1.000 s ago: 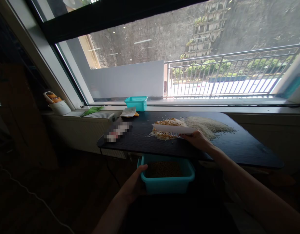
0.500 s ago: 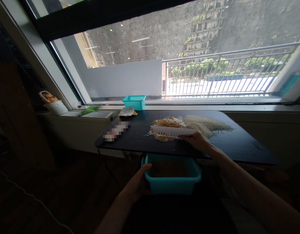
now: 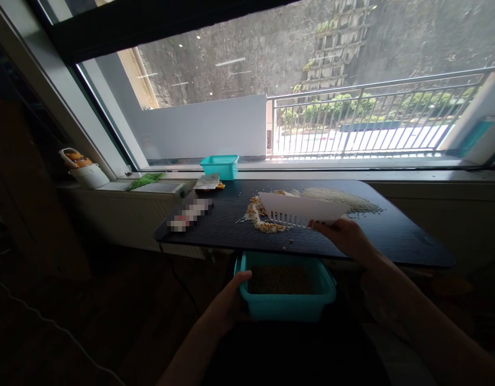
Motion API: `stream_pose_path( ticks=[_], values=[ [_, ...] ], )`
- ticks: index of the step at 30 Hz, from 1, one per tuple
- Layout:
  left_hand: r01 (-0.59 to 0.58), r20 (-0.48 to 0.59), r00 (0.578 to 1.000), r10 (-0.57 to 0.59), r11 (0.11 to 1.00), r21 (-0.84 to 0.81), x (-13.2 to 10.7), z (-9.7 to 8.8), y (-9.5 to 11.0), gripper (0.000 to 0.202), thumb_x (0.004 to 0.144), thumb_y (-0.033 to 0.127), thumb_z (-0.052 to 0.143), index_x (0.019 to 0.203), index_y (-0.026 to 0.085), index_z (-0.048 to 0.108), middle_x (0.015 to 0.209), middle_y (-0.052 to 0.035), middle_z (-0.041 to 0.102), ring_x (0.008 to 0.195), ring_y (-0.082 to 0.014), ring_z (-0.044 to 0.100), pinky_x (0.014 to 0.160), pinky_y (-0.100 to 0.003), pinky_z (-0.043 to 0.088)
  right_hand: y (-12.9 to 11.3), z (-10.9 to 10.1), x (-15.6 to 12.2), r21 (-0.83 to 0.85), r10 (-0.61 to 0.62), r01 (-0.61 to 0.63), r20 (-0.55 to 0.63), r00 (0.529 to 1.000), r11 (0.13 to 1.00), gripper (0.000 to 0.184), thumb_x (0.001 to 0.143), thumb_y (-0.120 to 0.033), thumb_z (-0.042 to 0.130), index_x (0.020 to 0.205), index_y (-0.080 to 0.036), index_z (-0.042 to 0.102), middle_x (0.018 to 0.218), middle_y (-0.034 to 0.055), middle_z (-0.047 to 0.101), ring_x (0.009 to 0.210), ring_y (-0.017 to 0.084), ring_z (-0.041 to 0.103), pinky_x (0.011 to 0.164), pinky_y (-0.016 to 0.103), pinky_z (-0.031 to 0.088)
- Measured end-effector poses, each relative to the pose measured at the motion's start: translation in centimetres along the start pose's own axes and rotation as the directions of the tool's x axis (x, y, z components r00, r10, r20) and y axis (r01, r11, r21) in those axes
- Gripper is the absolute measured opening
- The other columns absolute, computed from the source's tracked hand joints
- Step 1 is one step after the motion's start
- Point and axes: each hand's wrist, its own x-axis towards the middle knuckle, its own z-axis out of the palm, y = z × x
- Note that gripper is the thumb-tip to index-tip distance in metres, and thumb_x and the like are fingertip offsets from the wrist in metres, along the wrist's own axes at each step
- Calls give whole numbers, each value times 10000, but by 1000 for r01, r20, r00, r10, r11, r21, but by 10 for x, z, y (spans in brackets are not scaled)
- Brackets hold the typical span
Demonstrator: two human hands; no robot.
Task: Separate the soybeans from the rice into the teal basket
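My left hand (image 3: 230,300) grips the left end of a teal plastic tub (image 3: 287,308), its thumb over the rim. Brown grains (image 3: 279,280) fill the lower part of the tub, just below the table's near edge. Held by its near edge in my right hand (image 3: 346,236) is a flat white piece with a row of slots, like a comb-edged scraper (image 3: 303,208). It is tilted over the table and hides part of the spread. Yellow kernels mixed with white grains (image 3: 257,217) lie left of it, and a heap of white rice-like grains (image 3: 339,197) lies behind.
The dark table (image 3: 404,241) stands against the window. A second teal tub (image 3: 220,167) is at its back left, beside a paper packet (image 3: 207,182). A blurred-out item (image 3: 190,214) lies on the left. A radiator (image 3: 126,214) carries a green cloth (image 3: 146,180) and a white pot (image 3: 90,176).
My right hand has moved right and slightly nearer with the white slotted piece, which now shows more of its face. The left hand still holds the tub in nearly the same place.
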Motion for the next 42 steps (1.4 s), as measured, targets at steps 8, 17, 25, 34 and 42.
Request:
stream_pose_path(
  ticks=[8, 17, 25, 34, 42],
  values=[
    [-21, 10, 1000, 21, 1000, -20, -4, -4, -7, 684, 808, 517, 600, 1389, 173, 490, 1222, -150, 671, 1134, -340, 626, 842, -430, 536, 12, -25, -48, 53, 100, -96, -82, 992, 994, 402, 636, -608, 705, 691, -213, 754, 712, 48, 752, 731, 296, 697, 627, 367, 545],
    [-36, -18, 999, 36, 999, -7, -6, -6, -9, 724, 811, 517, 600, 1419, 153, 448, 1297, -166, 628, 1184, -351, 594, 866, -442, 533, 16, -19, -73, 126, 138, -134, -20, 990, 983, 398, 648, -589, 726, 781, -218, 776, 793, 60, 779, 760, 305, 720, 673, 375, 579],
    [-66, -13, 998, 65, 997, -33, -11, -9, -9, 738, 840, 500, 577, 1461, 154, 382, 1321, -172, 606, 1234, -346, 556, 876, -442, 533, 9, -21, -53, 117, 167, -145, -199, 966, 982, 333, 655, -543, 716, 697, -213, 729, 709, 60, 754, 694, 273, 697, 614, 358, 545],
    [-55, -116, 992, 53, 998, -16, -1, -23, -15, 689, 812, 520, 608, 1393, 171, 482, 1323, -158, 613, 1192, -336, 585, 908, -438, 515, 4, 17, -11, 267, 80, -65, -47, 996, 961, 388, 608, -576, 752, 696, -198, 740, 707, 49, 761, 698, 245, 698, 656, 343, 547],
    [-67, -123, 990, 66, 998, -11, 2, -25, -19, 688, 823, 506, 608, 1396, 150, 474, 1323, -168, 614, 1192, -342, 585, 881, -429, 534, 9, 13, -8, 254, 124, -87, -138, 983, 963, 334, 647, -529, 738, 708, -201, 742, 713, 49, 761, 713, 241, 703, 661, 337, 543]
  ],
)
